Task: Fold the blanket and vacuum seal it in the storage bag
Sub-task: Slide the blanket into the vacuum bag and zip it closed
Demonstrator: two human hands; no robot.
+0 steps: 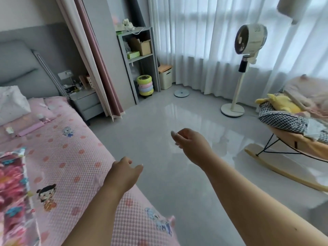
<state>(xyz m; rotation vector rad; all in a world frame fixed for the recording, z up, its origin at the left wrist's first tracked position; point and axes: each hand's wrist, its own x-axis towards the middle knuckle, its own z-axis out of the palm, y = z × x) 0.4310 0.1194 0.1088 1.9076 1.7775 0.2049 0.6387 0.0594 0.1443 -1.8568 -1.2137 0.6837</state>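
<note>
Floral blanket (12, 192) seems already bagged in clear plastic, lying near-left on the bed (85, 174); sealing looks unfinished. My left grip (124, 173) and right grip (188, 141) hang loosely curled, holding nothing.

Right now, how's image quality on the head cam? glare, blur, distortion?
Head view: backlit by the curtained window, its glare reflecting on the glossy floor; wide-angle bending tilts the shelf and fan; the floral blanket in its bag is smeared at the left edge; left hand and right hand are slightly soft, holding nothing.
</note>
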